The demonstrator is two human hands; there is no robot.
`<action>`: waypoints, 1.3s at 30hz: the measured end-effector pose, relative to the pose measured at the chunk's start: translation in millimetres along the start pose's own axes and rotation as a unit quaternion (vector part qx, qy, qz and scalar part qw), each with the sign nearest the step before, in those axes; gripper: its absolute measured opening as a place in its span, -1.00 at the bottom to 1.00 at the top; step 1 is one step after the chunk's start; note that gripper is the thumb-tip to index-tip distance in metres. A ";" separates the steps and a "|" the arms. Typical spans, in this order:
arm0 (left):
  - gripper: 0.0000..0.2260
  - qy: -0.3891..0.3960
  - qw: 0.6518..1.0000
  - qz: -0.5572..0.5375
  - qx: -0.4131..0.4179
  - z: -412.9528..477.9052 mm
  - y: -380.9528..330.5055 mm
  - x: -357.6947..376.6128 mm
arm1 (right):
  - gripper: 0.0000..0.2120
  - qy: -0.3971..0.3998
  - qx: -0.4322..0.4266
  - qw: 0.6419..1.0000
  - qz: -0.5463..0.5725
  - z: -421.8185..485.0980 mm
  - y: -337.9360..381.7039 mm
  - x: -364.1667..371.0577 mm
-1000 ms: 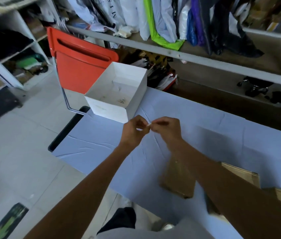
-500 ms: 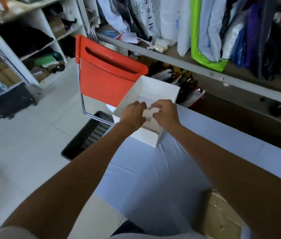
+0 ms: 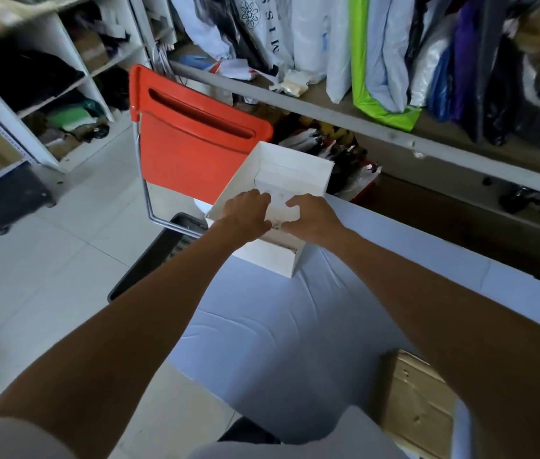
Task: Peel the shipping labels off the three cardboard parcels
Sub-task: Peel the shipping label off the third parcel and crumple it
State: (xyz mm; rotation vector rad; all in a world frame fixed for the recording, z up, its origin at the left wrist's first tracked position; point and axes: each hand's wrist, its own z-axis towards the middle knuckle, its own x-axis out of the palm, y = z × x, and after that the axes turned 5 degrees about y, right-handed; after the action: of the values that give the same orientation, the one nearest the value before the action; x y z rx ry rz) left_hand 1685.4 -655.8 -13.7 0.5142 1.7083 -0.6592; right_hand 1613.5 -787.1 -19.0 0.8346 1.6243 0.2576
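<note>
Both my hands reach into the open white box (image 3: pixel 290 162) at the far left corner of the table. My left hand (image 3: pixel 245 213) and my right hand (image 3: pixel 311 217) hang over the box's near wall with fingers curled down. Between the two thumbs sits a small crumpled label scrap (image 3: pixel 276 224), and both hands appear to pinch it. One brown cardboard parcel (image 3: pixel 417 402) lies at the near right edge, partly hidden under my right forearm. No other parcel shows.
A light blue cloth (image 3: pixel 295 326) covers the table. A red chair (image 3: pixel 192 144) stands just behind the box, with a black bin (image 3: pixel 149 260) on the floor below. Shelves with bags and clothes run along the back and left.
Both hands carried the small scrap from above the table forward over the white box and lowered into it. They have drawn slightly apart, and the view tilted left and down.
</note>
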 end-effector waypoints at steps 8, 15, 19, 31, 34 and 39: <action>-0.61 -0.007 1.000 0.012 -0.008 -32.7 -43.5 -1.8 | -0.42 -0.014 -0.015 1.000 -0.017 -53.3 -19.0 -23.6; -0.58 0.005 1.000 -0.010 0.003 -88.8 -116.3 11.7 | -0.44 -0.004 -0.012 0.999 -0.050 -128.5 -70.2 -43.3; -0.59 0.011 0.999 -0.030 0.018 -117.8 -165.7 26.4 | -0.31 0.011 0.022 0.998 -0.062 -187.3 -101.5 -55.0; -0.64 0.020 0.985 -0.045 0.163 -176.9 -293.4 52.5 | -0.43 -0.084 0.144 0.984 -0.069 -342.6 -163.8 -75.0; -0.65 0.036 0.976 -0.034 0.212 -192.8 -324.6 60.1 | -0.45 -0.095 0.179 0.977 -0.059 -386.5 -179.2 -73.9; -0.63 0.036 0.964 -0.013 0.262 -224.5 -378.5 72.1 | -0.47 -0.124 0.239 0.962 -0.045 -447.9 -210.7 -77.8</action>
State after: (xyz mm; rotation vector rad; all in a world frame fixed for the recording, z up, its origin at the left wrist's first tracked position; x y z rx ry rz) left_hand 1260.3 -787.9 12.8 0.8938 1.6022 -1.1342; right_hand 1120.2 -862.5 25.9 1.1040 1.4984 -0.3086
